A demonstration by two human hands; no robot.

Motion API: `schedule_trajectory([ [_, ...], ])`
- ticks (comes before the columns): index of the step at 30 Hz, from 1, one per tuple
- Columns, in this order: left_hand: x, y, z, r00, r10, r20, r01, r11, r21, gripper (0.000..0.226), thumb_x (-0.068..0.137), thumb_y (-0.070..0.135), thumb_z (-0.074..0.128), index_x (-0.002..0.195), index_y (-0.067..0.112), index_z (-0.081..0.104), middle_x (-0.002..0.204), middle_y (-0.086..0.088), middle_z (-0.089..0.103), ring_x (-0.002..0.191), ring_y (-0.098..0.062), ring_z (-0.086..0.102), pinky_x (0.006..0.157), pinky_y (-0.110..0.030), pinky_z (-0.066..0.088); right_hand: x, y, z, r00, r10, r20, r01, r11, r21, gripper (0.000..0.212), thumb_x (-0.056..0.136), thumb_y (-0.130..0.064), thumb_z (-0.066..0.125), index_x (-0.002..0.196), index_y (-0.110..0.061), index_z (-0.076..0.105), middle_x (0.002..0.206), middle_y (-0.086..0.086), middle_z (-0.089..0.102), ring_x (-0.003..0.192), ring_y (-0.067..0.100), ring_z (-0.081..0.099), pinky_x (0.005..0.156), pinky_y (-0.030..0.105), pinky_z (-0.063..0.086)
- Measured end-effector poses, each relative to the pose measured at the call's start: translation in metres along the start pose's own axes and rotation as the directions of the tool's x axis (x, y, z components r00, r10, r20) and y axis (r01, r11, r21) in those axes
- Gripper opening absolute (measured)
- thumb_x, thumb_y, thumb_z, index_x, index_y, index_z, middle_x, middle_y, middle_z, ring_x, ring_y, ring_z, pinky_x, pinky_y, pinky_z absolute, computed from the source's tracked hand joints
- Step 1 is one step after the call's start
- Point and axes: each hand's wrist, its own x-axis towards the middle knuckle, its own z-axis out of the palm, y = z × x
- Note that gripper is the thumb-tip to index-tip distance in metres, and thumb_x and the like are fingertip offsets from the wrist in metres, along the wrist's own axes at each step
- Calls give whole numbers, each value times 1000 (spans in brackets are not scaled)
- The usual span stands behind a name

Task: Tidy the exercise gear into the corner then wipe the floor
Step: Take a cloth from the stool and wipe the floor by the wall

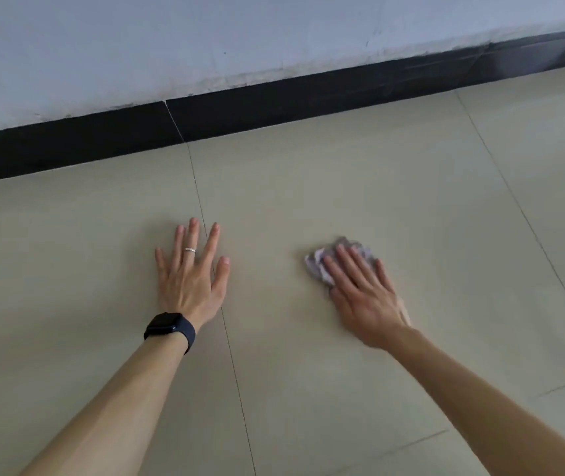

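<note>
My right hand (363, 293) lies flat on a crumpled pale purple cloth (319, 261) and presses it onto the beige tiled floor (343, 187). The cloth sticks out beyond my fingertips and at the thumb side; most of it is hidden under the palm. My left hand (192, 273) rests flat on the floor to the left, fingers spread, holding nothing. It wears a ring and a dark watch at the wrist. No exercise gear is in view.
A black skirting board (274, 104) runs along the foot of a pale wall (205, 39) beyond my hands. Thin grout lines cross the tiles, one passing under my left hand.
</note>
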Motion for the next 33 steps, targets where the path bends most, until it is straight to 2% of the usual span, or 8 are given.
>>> schedule_trajectory([
  [5, 30, -31, -12, 998, -57, 39, 54, 996, 70, 68, 93, 62, 5, 156, 39, -4, 165, 6, -11, 152, -17, -9, 120, -54, -4, 61, -17, -7, 754, 655, 40, -641, 721, 264, 59, 104, -41, 25, 158, -33, 3, 167, 0, -9, 152, 17, -14, 121, 55, -4],
  [9, 30, -35, -6, 996, -82, 19, 82, 997, 8, 69, 93, 64, 10, 156, 40, -1, 166, 6, -6, 153, -17, -2, 121, -54, 1, 20, -89, 15, 999, 53, 11, -54, 998, 35, 57, 104, -40, 27, 159, -30, 12, 167, 0, 3, 154, 19, -4, 121, 53, 9],
  [13, 32, -38, -5, 996, -85, 8, 85, 996, -8, 67, 94, 63, 17, 156, 42, 2, 166, 8, -3, 153, -17, 2, 121, -54, 2, 37, -61, 5, 946, -309, 94, 313, 949, -34, 54, 106, -44, 24, 158, -33, 14, 166, -5, 6, 153, 14, 4, 122, 48, 13],
  [16, 33, -39, -3, 996, -91, -16, 91, 996, -13, 67, 94, 63, 19, 155, 44, 1, 166, 10, -3, 153, -16, 2, 121, -54, 3, 101, -11, -9, 985, 174, 7, -174, 985, 20, 56, 103, -48, 17, 157, -36, 7, 166, -6, -4, 152, 11, -7, 123, 49, 7],
  [21, 36, -39, -3, 995, -94, -26, 94, 996, -12, 67, 95, 62, 22, 156, 42, 2, 166, 10, -3, 153, -14, 1, 121, -54, 3, 183, -26, -27, 708, 705, 36, -694, 685, 222, 58, 105, -42, 22, 158, -33, -1, 166, 1, -12, 152, 17, -16, 121, 53, -6],
  [25, 35, -39, -6, 996, -88, -19, 88, 996, -8, 69, 94, 60, 27, 157, 38, 11, 166, 9, 1, 153, -16, 5, 120, -57, 10, 144, -119, -5, 990, 118, 72, -123, 989, 83, 56, 106, -42, 21, 158, -35, 0, 166, -4, -13, 151, 14, -16, 122, 46, -10],
  [28, 35, -39, -9, 997, -79, 0, 79, 997, -19, 69, 94, 60, 25, 157, 38, 11, 166, 8, 0, 153, -17, 5, 119, -58, 12, 152, -102, -10, 944, -302, 132, 305, 952, 0, 54, 107, -42, 19, 158, -32, 10, 167, -3, 0, 153, 16, -4, 123, 46, 0],
  [33, 34, -39, -7, 997, -72, -18, 72, 997, -22, 70, 93, 61, 25, 157, 37, 9, 166, 7, 0, 153, -18, 9, 119, -58, 11, 250, -13, -41, 881, 471, -36, -465, 878, 112, 57, 104, -42, 21, 159, -29, 9, 167, 2, -4, 153, 18, -7, 121, 50, 0],
])
